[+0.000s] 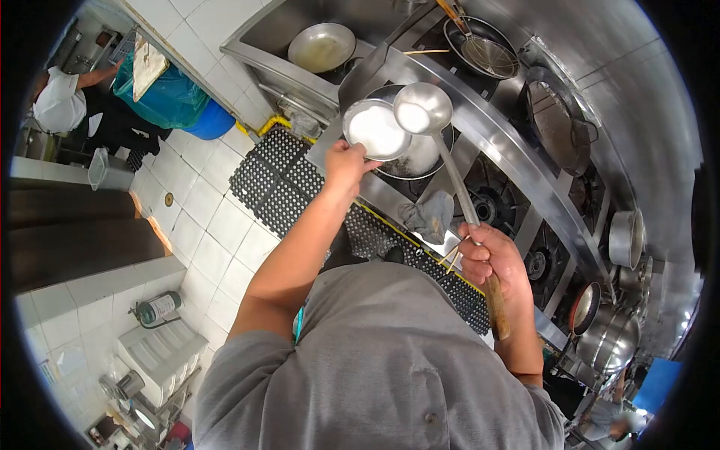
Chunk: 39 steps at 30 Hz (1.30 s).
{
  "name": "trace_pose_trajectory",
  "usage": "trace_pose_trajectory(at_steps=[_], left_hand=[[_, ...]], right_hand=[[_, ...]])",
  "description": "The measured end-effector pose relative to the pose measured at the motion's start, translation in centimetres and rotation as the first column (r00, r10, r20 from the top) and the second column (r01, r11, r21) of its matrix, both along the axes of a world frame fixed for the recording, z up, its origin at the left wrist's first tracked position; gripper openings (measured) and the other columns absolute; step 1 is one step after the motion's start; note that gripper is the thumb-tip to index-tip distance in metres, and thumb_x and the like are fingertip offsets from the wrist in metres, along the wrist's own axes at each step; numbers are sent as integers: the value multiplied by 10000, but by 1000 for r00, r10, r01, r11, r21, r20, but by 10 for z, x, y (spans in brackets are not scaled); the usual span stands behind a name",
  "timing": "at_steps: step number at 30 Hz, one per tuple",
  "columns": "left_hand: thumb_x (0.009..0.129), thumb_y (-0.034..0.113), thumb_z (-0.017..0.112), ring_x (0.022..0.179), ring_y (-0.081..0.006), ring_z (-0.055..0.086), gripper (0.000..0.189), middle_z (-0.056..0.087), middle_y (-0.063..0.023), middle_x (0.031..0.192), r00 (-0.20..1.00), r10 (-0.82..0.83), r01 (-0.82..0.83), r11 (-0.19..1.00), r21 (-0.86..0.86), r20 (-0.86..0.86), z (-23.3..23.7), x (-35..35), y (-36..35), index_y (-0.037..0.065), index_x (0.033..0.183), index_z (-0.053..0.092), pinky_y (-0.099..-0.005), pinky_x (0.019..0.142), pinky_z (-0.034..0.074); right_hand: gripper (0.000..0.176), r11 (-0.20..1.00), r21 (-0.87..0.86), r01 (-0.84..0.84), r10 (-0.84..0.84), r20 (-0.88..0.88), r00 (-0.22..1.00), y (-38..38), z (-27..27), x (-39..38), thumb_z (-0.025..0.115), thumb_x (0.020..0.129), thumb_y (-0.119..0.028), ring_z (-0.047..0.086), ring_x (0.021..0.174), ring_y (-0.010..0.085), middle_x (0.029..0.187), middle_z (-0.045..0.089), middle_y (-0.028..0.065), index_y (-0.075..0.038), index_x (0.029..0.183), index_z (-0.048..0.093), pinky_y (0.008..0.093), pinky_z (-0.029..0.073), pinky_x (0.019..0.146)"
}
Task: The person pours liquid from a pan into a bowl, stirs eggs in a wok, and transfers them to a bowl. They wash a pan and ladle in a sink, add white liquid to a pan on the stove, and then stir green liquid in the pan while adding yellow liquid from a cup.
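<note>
1. Left hand [346,169] clamped on the near rim of the metal bowl [375,132], thumb and fingers closed. Bowl is off the stove [463,156], over the left part of a dark pan [405,177].
2. Right hand [491,259] wrapped around the ladle [460,180], where shaft meets wooden grip. Ladle head overlaps the bowl's right rim in view; contact unclear. Thin sticks [451,256] beside the fingers; can't tell if gripped.
3. Bowl and ladle head both carry white stuff. Powder or liquid: can't tell. More of it in the pan, which sits toward the stove's left front corner.
4. Bowl, my read: stiff, light itself, contents add load. Smooth rim, could slip if wet. One-sided hold tends to tip it; pinch rim deep, keep level.
5. Ladle, my read: rigid, head-heavy when loaded, long lever. Wood gives best friction; holding further up the shaft eases wrist torque. Neither looks fragile.
6. Grey cloth [429,216] at stove's front edge, between the hands. Strainer [487,54] on another pan [456,36] toward the stove's rear edge.
</note>
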<state>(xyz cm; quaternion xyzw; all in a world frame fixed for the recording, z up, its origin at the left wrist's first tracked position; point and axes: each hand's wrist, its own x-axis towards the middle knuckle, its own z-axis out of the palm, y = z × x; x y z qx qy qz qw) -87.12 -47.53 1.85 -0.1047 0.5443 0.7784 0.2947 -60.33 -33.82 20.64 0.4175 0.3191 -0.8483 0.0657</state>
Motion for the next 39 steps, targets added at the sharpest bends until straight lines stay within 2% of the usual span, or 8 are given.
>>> trace_pose_trajectory(at_steps=[11,15,17,20,23,26,31,39], left_hand=[[922,-57,581,879,-329,744,135,659,-216,1023,988,147,-150,988,-48,-53,0,-9,-105,-128,1031,544,-401,762,699],[923,-31,600,823,-299,727,93,643,-188,964,977,208,-209,977,-39,-47,-2,1,-144,-84,952,529,-423,780,695],[930,-30,594,826,-299,731,87,644,-188,962,972,231,-234,969,-80,-49,0,9,-158,-85,952,531,-419,780,694],[940,-32,580,862,-324,745,96,649,-198,966,961,276,-278,958,-75,-34,2,18,-175,-97,987,528,-415,775,693],[947,-26,571,879,-339,749,131,655,-216,992,958,283,-285,954,-91,-34,7,24,-180,-103,1032,508,-408,775,690],[952,-22,562,890,-351,753,173,661,-234,1039,945,328,-327,941,-92,1,9,25,-181,-111,1081,489,-400,782,686],[950,-26,555,899,-349,752,200,661,-230,1074,942,336,-335,941,-42,10,2,29,-183,-115,1114,483,-394,789,685],[951,-34,562,895,-319,748,178,664,-205,1086,935,355,-355,934,-49,5,-8,34,-181,-96,1112,518,-400,771,692]], right_hand=[[279,631,661,-406,221,349,911,28,-112,-18,634,1023,-273,543,501,148,689,555,40,-14,951,564,319,444,474],[315,-52,868,-494,165,495,853,45,-180,2,625,1011,-273,621,541,206,740,619,102,36,983,570,358,509,518],[324,-218,831,-512,120,543,831,46,-193,3,620,1008,-261,645,554,235,759,641,128,61,1004,576,383,534,535],[285,499,727,-472,226,417,880,26,-184,-12,621,1019,-257,584,503,200,718,609,77,26,1022,586,362,488,478],[199,984,106,-146,132,124,983,18,-155,-32,588,1050,-238,479,482,102,647,493,-30,-51,984,591,293,378,419],[134,895,-444,-32,-4,-81,997,35,-141,-35,586,1058,-204,417,487,58,645,439,-67,-81,1005,588,255,322,414],[125,956,206,-208,176,162,971,29,-93,-34,616,1043,-188,430,490,61,652,460,-57,-92,988,560,257,342,435],[282,554,690,-467,265,386,884,41,-84,-7,630,1025,-254,493,460,134,655,513,6,-61,848,526,320,407,445]])
